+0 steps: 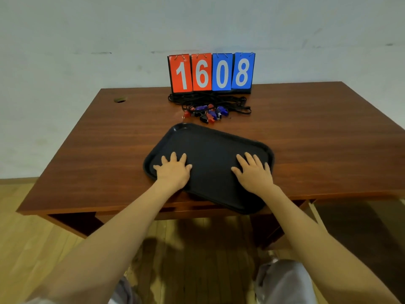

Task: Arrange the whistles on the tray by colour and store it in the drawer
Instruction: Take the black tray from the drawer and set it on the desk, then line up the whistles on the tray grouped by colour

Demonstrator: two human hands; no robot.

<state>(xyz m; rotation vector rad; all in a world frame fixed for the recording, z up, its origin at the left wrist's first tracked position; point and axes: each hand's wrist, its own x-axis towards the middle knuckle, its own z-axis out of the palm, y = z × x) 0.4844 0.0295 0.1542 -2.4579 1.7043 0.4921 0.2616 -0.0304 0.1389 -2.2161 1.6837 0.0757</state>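
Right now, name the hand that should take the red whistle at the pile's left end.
Left, probably. The left hand rests on the tray nearly in line with the red whistle; the right hand lies farther across.

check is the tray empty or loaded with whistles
Empty: only the left hand and right hand rest on the tray; the whistles lie piled behind it.

counting one black tray [219, 145], one bench [109, 150], one scoreboard [211, 72] bearing four number cards, two red and two blue; leaving the heaped whistles [208, 113] uncounted, being too tangled among black cords [197, 98].
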